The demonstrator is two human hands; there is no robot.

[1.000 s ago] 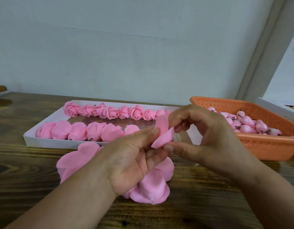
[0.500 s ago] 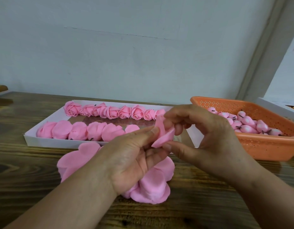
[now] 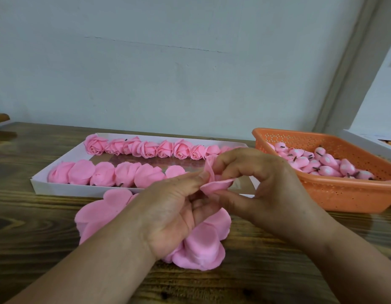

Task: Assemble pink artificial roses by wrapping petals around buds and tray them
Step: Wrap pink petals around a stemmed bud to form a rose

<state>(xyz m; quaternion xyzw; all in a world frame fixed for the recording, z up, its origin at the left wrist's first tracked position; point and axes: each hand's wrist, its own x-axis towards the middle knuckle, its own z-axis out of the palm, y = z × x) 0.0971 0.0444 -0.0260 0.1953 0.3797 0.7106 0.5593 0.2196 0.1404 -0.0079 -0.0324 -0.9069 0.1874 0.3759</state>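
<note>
Tray point(image 3: 58, 189) and basket point(image 3: 343, 194) wall off bare table point(image 3: 36, 249) beyond

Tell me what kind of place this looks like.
Probably a small handcraft workbench, not a factory line: a wooden table against a plain wall, a white tray of finished pink roses, and an orange basket of buds.

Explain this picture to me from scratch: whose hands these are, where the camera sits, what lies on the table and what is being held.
There is no machine here. A person wears a camera on the head, so you look down at their own two hands. The left hand and right hand together pinch a pink petal piece above a wooden table. Under the hands lies a pile of loose pink petals. Behind it stands a white tray with two rows of finished roses. To the right, an orange basket holds pink buds.
</note>
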